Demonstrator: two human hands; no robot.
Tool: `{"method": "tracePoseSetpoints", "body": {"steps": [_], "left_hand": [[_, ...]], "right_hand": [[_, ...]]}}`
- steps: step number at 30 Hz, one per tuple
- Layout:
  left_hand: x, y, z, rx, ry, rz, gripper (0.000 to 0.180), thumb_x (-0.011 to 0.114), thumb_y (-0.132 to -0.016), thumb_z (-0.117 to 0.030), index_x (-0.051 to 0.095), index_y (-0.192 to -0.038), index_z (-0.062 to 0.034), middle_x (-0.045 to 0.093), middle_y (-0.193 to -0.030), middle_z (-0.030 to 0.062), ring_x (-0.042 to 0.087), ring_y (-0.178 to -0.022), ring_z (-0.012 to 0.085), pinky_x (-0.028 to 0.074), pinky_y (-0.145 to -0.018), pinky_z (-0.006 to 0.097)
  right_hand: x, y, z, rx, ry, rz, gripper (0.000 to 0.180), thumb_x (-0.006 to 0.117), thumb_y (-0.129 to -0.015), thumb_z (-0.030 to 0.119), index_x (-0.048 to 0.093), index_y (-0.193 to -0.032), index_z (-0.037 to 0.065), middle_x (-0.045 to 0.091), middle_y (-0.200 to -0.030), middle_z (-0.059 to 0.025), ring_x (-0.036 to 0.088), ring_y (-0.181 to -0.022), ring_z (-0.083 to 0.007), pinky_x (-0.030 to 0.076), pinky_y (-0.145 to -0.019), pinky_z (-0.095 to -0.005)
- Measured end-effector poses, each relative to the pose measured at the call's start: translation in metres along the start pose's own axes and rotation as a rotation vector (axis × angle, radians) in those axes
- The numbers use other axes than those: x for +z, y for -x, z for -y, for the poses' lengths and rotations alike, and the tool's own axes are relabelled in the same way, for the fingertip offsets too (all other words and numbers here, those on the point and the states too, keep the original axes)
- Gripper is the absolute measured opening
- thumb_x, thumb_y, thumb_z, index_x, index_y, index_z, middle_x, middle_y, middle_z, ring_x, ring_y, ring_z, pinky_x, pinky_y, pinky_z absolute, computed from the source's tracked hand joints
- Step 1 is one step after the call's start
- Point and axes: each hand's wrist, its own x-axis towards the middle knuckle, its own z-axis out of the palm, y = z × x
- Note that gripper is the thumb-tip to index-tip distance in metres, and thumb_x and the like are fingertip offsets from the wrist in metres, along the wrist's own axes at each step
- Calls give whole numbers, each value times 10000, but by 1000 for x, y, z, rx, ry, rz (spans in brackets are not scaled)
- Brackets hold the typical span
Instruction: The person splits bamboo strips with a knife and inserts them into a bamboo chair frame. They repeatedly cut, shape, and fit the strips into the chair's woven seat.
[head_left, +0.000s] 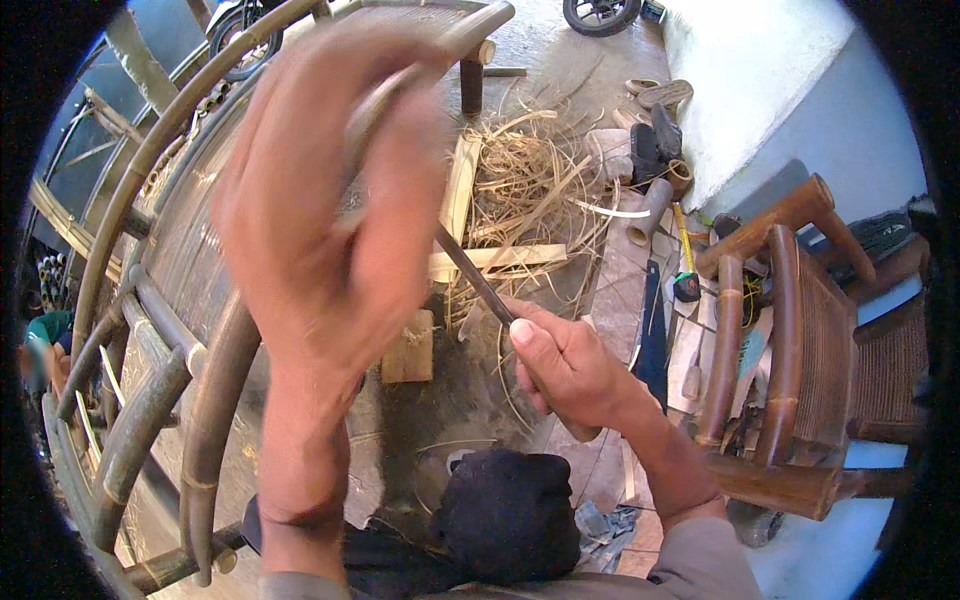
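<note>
Right hand (565,365) clenches a knife (478,280), blade pointing to 11 o'clock at the blurred left hand (320,200), seemingly grasping a bamboo strip (385,100).

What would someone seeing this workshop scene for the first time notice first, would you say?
The blurred left hand fills the upper middle, raised against a curved bamboo frame that sweeps down the left side. Below it, the right hand grips a thin dark blade angled up toward the left hand. Behind them lies a heap of pale shavings, and a brown bamboo chair stands at the right.
</note>
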Motion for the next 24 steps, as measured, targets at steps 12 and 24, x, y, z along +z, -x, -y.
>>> {"method": "tracePoseSetpoints", "body": {"steps": [12, 24], "left_hand": [[61, 17, 35, -11, -281, 600, 240, 605, -908, -106, 694, -1129, -77, 701, -1130, 165, 658, -1068, 372, 532, -913, 453], [69, 101, 57, -191, -233, 566, 274, 612, -903, -80, 673, -1169, -77, 660, -1248, 150, 587, -1240, 352, 471, -1048, 450]], "right_hand": [[-8, -4, 9, 75, 71, 80, 526, 424, -1090, 380, 487, -1467, 19, 558, -571, -47, 594, -510, -155, 492, -529, -339], [26, -15, -49, 48, 78, 51, 513, 432, -1085, 353, 486, -1472, 20, 571, -590, -62, 595, -513, -159, 503, -548, -347]]}}
